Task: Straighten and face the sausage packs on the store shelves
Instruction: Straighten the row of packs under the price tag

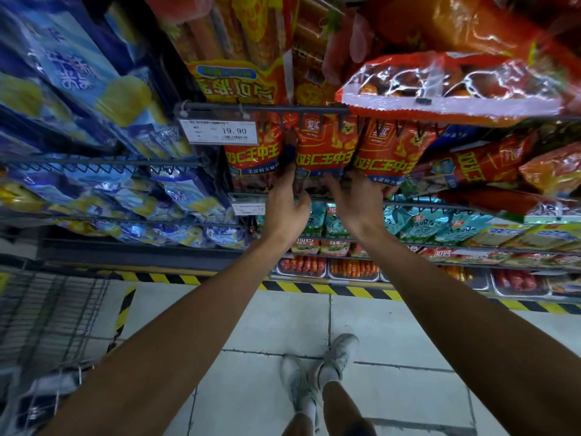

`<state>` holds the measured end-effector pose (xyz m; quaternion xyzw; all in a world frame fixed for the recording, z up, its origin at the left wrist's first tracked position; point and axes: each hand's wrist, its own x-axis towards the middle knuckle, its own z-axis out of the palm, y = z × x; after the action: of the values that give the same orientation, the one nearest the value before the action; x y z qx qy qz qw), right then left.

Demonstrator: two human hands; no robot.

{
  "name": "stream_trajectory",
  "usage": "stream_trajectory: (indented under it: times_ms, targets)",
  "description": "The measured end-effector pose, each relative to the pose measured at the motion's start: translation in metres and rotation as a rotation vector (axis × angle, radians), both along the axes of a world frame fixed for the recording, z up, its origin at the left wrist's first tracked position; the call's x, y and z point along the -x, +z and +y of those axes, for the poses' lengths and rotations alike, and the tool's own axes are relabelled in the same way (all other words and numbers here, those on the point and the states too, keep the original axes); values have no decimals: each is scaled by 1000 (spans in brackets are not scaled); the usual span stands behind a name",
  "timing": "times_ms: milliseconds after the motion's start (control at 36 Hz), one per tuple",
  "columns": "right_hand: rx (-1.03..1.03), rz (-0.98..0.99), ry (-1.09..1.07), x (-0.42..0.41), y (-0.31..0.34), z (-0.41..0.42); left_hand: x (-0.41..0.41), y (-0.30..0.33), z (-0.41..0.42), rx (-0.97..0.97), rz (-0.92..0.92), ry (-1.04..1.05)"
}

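One head-worn wide-angle camera looks forward and steeply down, close to the wire shelves (201,162), which fill the frame from 9 through 12 to 3 o'clock. The tiled floor (393,335) and the person's shoes (317,369) lie at 6 o'clock, both forearms reaching up from the lower corners.

I see three red plastic sausage packs side by side behind a dark wire shelf rail (267,107): the left pack (253,152), the middle pack (320,149), the right pack (388,152). My left hand (287,209) sits at the middle pack's lower left edge, my right hand (355,202) at its lower right, just beside the right pack. A white price tag (218,131) hangs on the rail, left of the packs. Green foil packs (418,225) lie on the shelf below. Blue-and-yellow bags (78,89) fill the shelves far left.
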<state>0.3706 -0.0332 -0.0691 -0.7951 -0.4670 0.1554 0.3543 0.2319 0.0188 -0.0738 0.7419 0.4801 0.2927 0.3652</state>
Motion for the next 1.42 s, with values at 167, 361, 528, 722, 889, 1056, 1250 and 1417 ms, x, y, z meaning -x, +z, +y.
stream_trajectory:
  times_ms: [167, 361, 528, 722, 889, 1056, 1250, 1417]
  targets:
    - [-66, -35, -65, -10, 6, 4, 5, 2, -1, -18, -33, 12]
    - [44, -50, 62, -11, 8, 13, 12, -3, -3, 28, 66, 10]
    - [29, -32, 69, -9, 5, 13, 16, -3, -1, 46, 65, 13]
    - [29, 175, 167, -18, 11, -25, 27, -1, -15, -133, 125, 23]
    - [-242, 321, -268, -38, 3, -91, 12, 4, -37, -201, -12, -182]
    - [-81, 245, -245, -67, 17, -87, -44, 15, -40, 64, 49, -250]
    - [69, 50, -92, -82, 14, -55, -83, 16, -34, 161, 233, -164]
    - [-32, -70, -56, -88, 19, -50, -75, 8, -43, 161, 110, 0]
